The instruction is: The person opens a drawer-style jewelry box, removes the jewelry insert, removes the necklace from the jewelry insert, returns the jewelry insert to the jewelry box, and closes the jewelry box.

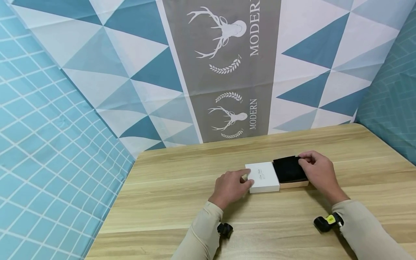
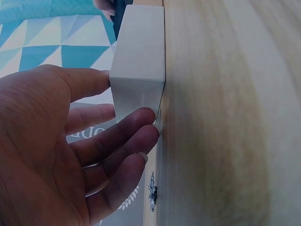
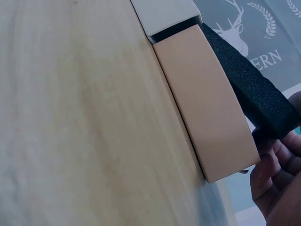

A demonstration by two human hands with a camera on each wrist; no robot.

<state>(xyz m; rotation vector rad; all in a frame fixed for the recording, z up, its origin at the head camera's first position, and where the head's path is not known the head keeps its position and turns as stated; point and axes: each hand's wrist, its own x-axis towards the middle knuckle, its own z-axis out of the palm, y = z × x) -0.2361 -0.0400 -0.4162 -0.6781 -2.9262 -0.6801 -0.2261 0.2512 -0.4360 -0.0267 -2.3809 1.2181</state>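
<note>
A small white box sleeve with fine print lies on the table. A peach-coloured drawer sticks out of its right end. Over the drawer is a black foam insert, its right end tilted up out of it in the right wrist view. My right hand pinches the insert at its right far corner between thumb and fingers. At the sleeve's left end, my left hand rests its thumb and index fingertip against the edge. Its other fingers extend loosely beside that end in the left wrist view.
The wood-grain table extends around the box on all sides. Behind it hangs a patterned cloth with deer heads and triangles. A blue gridded cloth borders the left side. Dark wrist cameras sit below both wrists.
</note>
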